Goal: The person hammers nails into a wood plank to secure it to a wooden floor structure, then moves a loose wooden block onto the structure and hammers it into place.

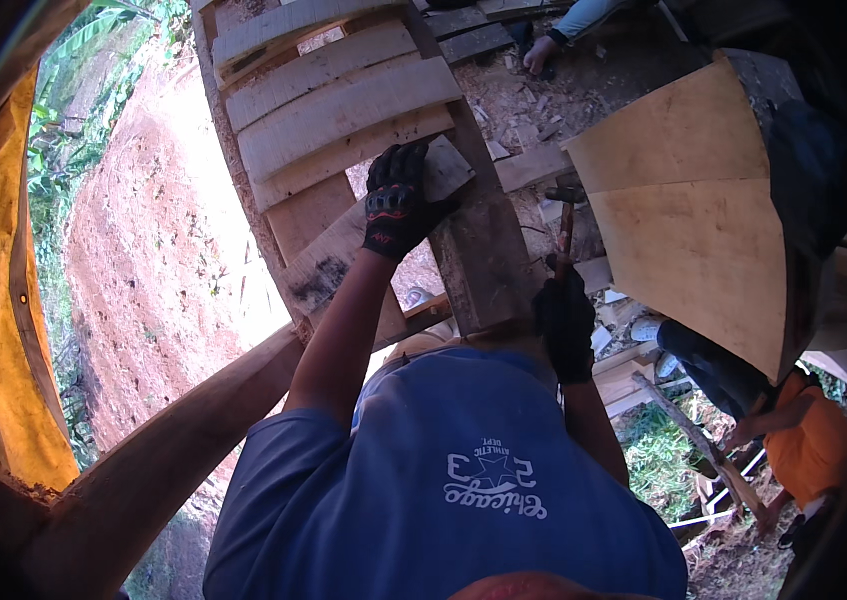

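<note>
My left hand (399,205), in a black glove, lies across a short wooden board (329,262). Its fingers bend over the far edge, and the thumb points right. The board spans two side beams at a slant; a dark stain marks its left part. In my right hand (565,325), also gloved in black, is a hammer (565,235), gripped low on its wooden handle with the dark head up. The hammer is apart from the board, to the right of the right-hand beam (487,262).
Several pale slats (344,115) cross the beams further off. A large plywood sheet (689,215) leans at right. One person's hand (541,55) shows at top; another person in orange (812,440) is lower right. A thick timber (174,455) runs lower left above a dirt slope (164,230).
</note>
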Tool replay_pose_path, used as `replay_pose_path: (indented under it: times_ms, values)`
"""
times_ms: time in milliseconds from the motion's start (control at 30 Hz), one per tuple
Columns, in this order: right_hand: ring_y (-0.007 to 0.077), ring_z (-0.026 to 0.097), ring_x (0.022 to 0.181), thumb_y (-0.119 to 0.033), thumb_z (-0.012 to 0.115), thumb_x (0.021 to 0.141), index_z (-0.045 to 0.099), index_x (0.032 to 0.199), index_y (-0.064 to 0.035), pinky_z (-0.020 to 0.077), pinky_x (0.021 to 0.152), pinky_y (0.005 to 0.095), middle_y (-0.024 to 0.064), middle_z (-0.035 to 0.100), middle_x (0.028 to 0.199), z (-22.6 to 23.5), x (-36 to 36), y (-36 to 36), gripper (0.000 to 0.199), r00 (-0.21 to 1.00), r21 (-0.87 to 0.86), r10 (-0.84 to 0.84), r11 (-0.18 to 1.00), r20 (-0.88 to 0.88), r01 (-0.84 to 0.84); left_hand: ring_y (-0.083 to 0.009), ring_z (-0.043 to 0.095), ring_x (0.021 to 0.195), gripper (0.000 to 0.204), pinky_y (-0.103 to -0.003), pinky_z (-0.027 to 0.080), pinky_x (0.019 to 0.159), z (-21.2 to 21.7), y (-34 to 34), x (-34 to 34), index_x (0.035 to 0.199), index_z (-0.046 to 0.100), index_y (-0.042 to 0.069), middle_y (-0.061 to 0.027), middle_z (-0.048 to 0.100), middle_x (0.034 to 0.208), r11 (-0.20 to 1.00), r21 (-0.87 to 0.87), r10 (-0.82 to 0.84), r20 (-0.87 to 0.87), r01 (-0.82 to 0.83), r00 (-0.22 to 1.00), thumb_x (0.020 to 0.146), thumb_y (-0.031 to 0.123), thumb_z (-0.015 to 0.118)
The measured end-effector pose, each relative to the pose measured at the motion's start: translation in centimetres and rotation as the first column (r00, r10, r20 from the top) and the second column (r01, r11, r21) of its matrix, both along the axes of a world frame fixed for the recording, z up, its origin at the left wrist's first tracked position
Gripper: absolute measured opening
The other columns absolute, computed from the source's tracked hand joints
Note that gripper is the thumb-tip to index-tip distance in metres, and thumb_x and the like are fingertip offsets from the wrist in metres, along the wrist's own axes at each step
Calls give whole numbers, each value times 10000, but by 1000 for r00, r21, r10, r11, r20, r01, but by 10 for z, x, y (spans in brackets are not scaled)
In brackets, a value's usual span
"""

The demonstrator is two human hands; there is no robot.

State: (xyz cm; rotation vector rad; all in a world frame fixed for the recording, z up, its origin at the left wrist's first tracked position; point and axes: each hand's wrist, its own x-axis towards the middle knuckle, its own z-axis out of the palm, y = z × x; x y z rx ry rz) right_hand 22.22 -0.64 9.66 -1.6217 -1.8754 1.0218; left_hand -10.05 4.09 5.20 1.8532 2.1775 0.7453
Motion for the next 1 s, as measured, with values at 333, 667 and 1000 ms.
replay_pose_path:
  times_ms: [333, 667, 1000]
  values:
    - [439, 745, 1095, -229, 611, 1110, 638, 1433, -68, 598, 889, 488, 240, 749, 1246, 32, -45, 10, 362, 996, 113, 92, 989, -11, -91, -417, 570, 1346, 1038, -534, 440, 1150, -19, -27, -2, 1598, 447, 6, -223, 570, 1516, 995, -18, 92, -94, -94, 991, 826, 567, 856]
    - [429, 758, 982, -293, 559, 1141, 603, 1439, -107, 608, 818, 524, 184, 763, 1167, 23, -69, 23, 354, 964, 266, 60, 955, 261, -132, -405, 593, 1301, 979, -524, 444, 1114, -30, -24, -6, 1552, 486, 9, -210, 585, 1475, 996, 45, 81, -35, -80, 996, 835, 573, 839]
    - [429, 766, 905, -222, 587, 1124, 632, 1379, -84, 608, 751, 513, 201, 767, 1095, 1, -71, 20, 294, 952, 334, 74, 926, 297, -176, -398, 602, 1285, 947, -518, 446, 1104, -37, -25, -8, 1527, 515, 27, -197, 599, 1452, 993, 80, 91, -43, -87, 995, 834, 591, 828]
